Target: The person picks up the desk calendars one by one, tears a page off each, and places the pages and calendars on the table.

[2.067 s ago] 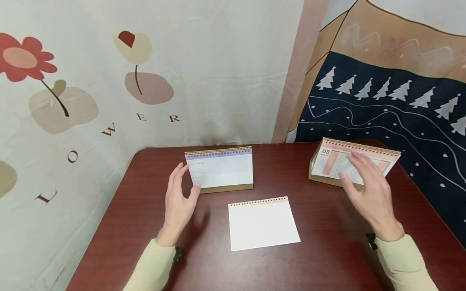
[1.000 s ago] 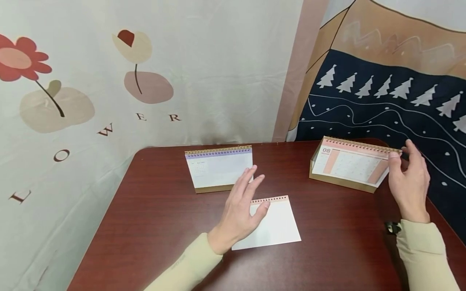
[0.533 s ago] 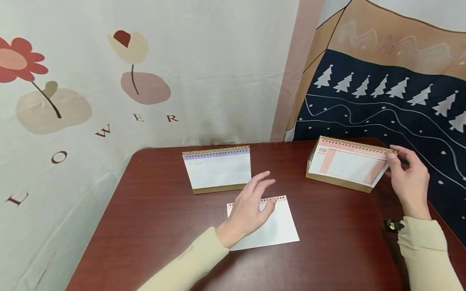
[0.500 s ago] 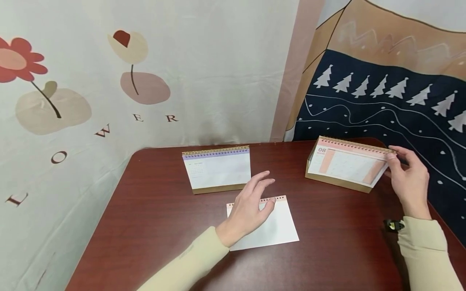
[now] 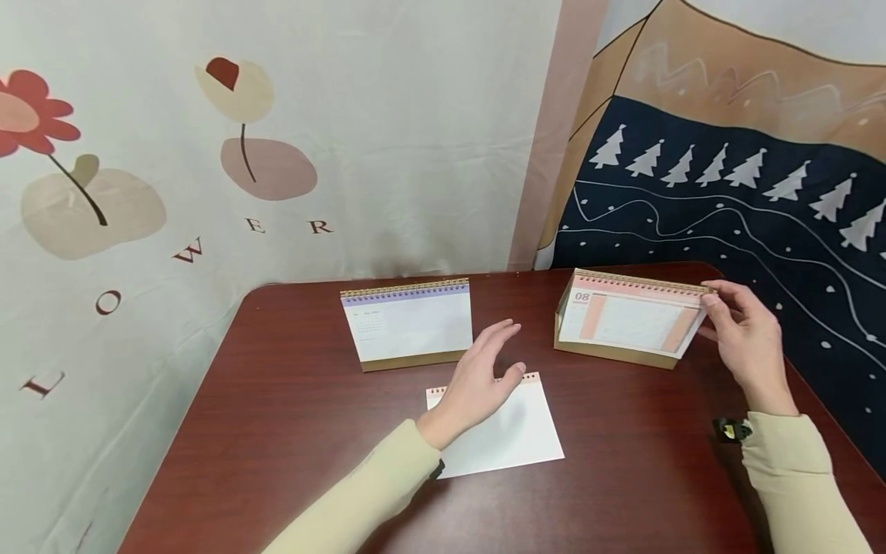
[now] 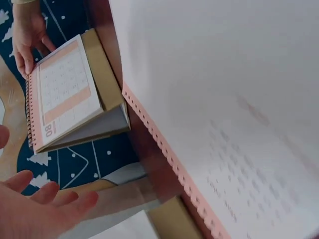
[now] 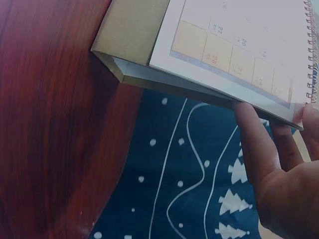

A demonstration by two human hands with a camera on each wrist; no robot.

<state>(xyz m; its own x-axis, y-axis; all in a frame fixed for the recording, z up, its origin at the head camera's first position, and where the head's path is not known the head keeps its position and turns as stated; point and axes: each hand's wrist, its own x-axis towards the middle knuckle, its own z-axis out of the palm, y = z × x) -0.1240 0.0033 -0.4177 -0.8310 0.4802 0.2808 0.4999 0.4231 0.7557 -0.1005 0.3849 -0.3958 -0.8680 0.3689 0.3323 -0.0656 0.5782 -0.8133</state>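
Observation:
At the back right of the table stands a pink desk calendar (image 5: 623, 319) marked 08, on a tan cardboard easel. My right hand (image 5: 751, 346) pinches its top right corner, thumb in front; in the right wrist view fingers (image 7: 256, 142) reach behind the page. My left hand (image 5: 474, 385) is over a loose calendar page (image 5: 526, 438), its fingers extended and holding nothing. That page has a pink punched edge and covers much of the left wrist view. A purple-topped desk calendar (image 5: 415, 327) stands just beyond the left hand.
The dark red wooden table (image 5: 291, 431) reaches back to a flower-printed cloth (image 5: 415, 154). A navy cloth with white trees (image 5: 692, 208) hangs along the right side, close behind the pink calendar.
My left hand has come right, from the purple calendar to over the loose page. The right hand has gripped the pink calendar's corner and shifted it left and slightly turned it.

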